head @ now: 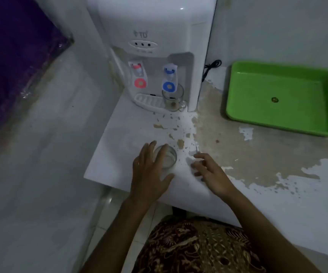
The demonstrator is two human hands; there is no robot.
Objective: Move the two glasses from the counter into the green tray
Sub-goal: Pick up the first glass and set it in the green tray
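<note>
While both glasses sit out on the worn white counter [306, 194], the risks stack up, starting with the water dispenser [151, 46] at the back. The glass mug [174, 99] stands under its blue tap [169, 79], against the drip tray [149, 101], so a careless lift could knock the lever. Off to the right, well apart, lies the green tray [238, 99], bare but for a small dark spot; that's a long carry. Up front, the tumbler [168, 157] stands near the counter's edge, and the left hand [150, 174] spreads over it, fingers draped on the rim, not yet closed around it. A shove from there could tip it toward the floor. The right hand [210, 172] hovers just beside, loose, holding nothing.
</note>
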